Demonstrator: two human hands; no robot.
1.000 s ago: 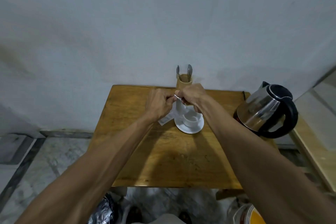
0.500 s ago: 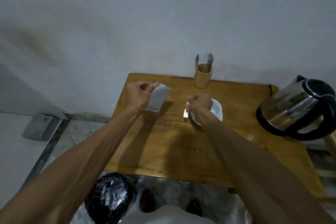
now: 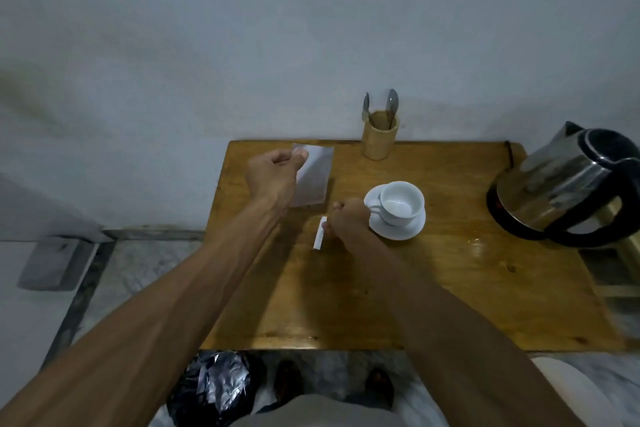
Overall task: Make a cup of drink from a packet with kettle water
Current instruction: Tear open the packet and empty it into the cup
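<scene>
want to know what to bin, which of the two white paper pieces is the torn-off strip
The narrow strip pinched in the right hand, beside the saucer. The left hand holds the far wider packet.

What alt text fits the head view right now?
The left hand holds a torn-open packet over a wooden table while the right hand pinches the torn-off strip beside an empty white cup on its saucer. A kettle stands at right.

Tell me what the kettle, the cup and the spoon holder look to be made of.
The shiny silver kettle with black handle: polished metal body, judging by its mirror reflections; the handle and lid look like black plastic. The small white cup on its white saucer: glossy glazed ceramic, probably. The tan cylindrical spoon holder: matte wood or bamboo, hard to tell which.
</scene>
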